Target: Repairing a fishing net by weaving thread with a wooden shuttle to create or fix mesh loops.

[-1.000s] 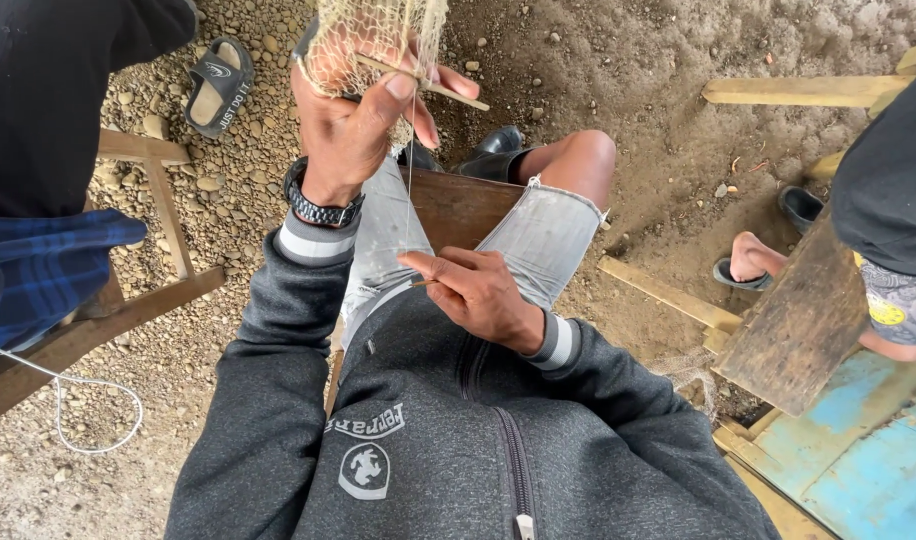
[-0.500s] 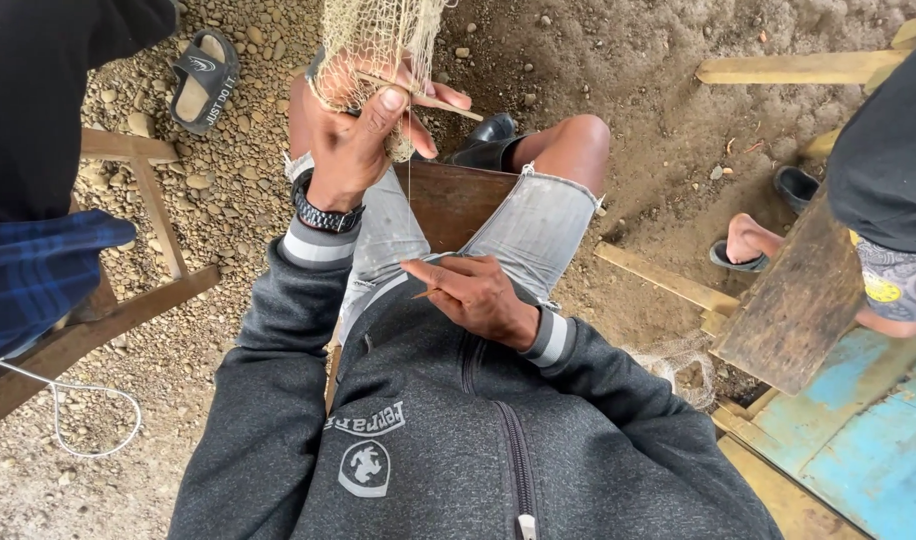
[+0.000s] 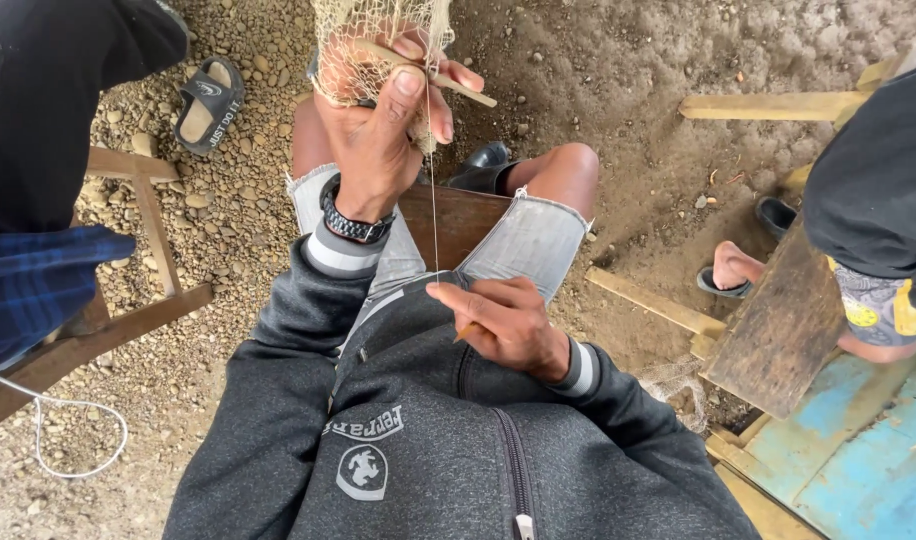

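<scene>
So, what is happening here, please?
A seated person works on a pale fishing net. The left hand grips the net's bunched edge, with a thin wooden stick held across its fingers. The right hand, close to the dark hooded jacket, pinches a thin twine that runs taut up to the net, and a small wooden tool shows under its palm. A sandal lies on the gravel.

Net (image 3: pixel 378 25) running off the top edge; its full extent not showing. Right hand (image 3: pixel 508 325) covering most of a small wooden tool, only a tip peeking out. Thread (image 3: pixel 434 200) getting too thin to trace near the fingers. Neighbouring person's foot (image 3: pixel 730 270) partly hiding behind a plank (image 3: pixel 778 320).
</scene>
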